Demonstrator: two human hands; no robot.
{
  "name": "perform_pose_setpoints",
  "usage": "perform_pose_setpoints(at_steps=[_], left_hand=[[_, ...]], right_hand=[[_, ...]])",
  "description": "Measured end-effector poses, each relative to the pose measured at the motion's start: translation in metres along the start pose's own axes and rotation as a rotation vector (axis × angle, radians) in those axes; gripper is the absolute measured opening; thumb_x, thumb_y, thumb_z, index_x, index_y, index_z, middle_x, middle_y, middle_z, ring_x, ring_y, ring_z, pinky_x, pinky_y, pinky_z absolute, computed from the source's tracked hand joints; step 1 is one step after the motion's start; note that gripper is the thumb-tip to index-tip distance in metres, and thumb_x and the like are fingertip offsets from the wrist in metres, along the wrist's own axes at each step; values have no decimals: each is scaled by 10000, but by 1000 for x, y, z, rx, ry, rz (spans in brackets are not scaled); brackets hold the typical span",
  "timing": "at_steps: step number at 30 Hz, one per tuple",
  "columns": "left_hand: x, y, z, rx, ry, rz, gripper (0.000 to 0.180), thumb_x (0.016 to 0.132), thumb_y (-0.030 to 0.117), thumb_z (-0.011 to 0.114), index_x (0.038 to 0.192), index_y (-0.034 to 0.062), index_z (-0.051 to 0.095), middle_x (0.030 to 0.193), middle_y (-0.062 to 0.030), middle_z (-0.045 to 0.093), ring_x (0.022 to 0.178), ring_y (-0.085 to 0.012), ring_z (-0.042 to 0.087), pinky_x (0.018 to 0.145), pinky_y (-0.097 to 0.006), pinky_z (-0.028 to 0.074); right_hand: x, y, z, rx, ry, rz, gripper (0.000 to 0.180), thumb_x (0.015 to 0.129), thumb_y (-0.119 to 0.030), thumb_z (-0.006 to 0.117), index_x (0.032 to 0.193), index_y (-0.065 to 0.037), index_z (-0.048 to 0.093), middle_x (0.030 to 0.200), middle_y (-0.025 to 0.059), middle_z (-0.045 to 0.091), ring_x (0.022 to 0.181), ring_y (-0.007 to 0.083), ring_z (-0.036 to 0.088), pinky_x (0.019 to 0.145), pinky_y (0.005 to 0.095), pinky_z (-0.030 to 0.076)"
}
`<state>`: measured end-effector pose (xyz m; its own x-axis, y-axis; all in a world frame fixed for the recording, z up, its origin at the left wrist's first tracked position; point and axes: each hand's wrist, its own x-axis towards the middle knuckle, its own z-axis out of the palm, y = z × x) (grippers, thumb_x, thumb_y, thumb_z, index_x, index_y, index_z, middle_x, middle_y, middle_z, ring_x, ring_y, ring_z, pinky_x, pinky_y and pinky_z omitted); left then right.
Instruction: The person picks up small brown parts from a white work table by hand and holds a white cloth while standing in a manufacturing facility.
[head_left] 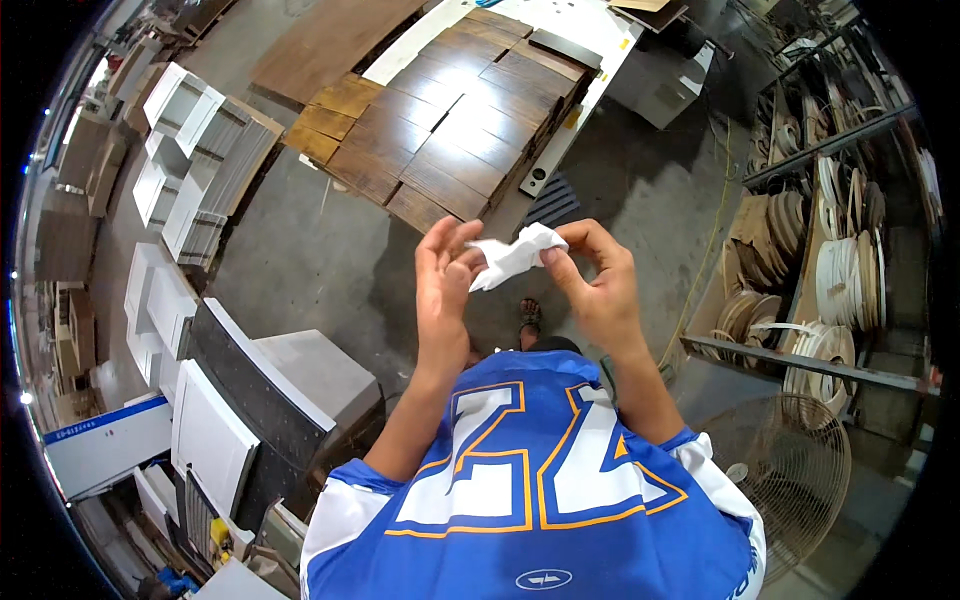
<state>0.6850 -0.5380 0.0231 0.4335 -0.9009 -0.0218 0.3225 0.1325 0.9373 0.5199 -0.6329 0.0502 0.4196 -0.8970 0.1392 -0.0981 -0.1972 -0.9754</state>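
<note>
A crumpled white piece, thin cloth or paper [518, 254], is held up in front of my chest. Its right end is pinched between the thumb and fingers of my right hand [598, 275]. My left hand [444, 275] is beside the other end, with its fingers apart and slightly bent. Whether those fingertips touch the loose white edge I cannot tell. Beyond my hands, shiny dark brown wooden panels [440, 120] lie in rows on a white-topped table [610, 85].
White panels and stacked boards [195, 165] stand at the left, with a dark curved-looking table [260, 390] nearer me. On the right, a metal rack [810, 365] carries coils of edge strip [850, 280]. A caged fan [790, 480] stands close on my right.
</note>
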Motion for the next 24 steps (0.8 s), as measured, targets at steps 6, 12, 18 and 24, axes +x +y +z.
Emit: perform_pose_setpoints(at_steps=[6,12,18,24], left_hand=[[0,1,6,-51,-159,-16,1244,788,837,706,1600,-9,293,1524,-212,484,1400,-293,505,1177,-428,397],[-1,-4,13,-81,-118,-90,650,951,397,779,1389,-29,557,1266,-131,655,1164,-185,642,1000,-338,513],[-5,-9,6,-213,191,23,349,906,131,752,1207,10,624,1104,-85,685,964,-168,675,859,-337,551],[-19,120,10,-903,-81,851,226,1029,211,613,1128,8,634,1076,-140,688,950,-276,677,851,-449,574]], right_hand=[[-5,-2,2,178,15,148,155,959,-124,755,983,24,718,888,53,744,825,86,676,747,261,533],[-5,-4,1,80,38,114,157,945,-120,776,982,22,721,850,50,743,784,72,670,685,256,525],[-12,5,-10,111,-15,9,267,974,-204,755,1127,2,681,965,77,755,921,146,711,851,310,559],[-21,27,-16,158,13,48,253,995,-262,737,1073,-24,699,849,47,736,757,115,675,703,292,551]])
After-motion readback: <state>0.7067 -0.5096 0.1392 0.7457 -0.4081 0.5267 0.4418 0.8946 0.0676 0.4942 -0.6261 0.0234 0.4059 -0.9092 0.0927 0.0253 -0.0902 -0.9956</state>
